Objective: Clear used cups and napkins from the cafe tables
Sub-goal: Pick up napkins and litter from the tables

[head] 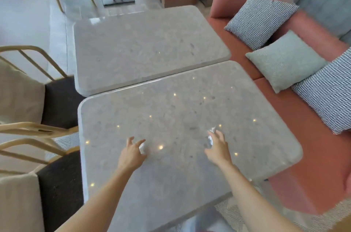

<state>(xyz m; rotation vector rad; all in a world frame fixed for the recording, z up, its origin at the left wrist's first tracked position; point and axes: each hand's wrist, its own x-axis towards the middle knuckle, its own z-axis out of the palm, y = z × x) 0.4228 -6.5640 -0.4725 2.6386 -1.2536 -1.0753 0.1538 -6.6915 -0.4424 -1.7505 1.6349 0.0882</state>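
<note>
Reaching over the near grey speckled stone table [247, 117], the right hand [218, 148] is curling its fingers around a white crumpled paper napkin [210, 135], while the left hand [133, 151] is pinching a smaller white napkin scrap [142, 148] lying just right of its thumb.

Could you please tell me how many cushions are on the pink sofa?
3: a houndstooth cushion farthest, a plain green cushion in the middle, another houndstooth cushion nearest.

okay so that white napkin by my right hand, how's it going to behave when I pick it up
The white napkin looks crumpled and thin, so probably floppy and very light. It should crush easily under the right hand. On the glossy table, it may slide if pushed.
</note>
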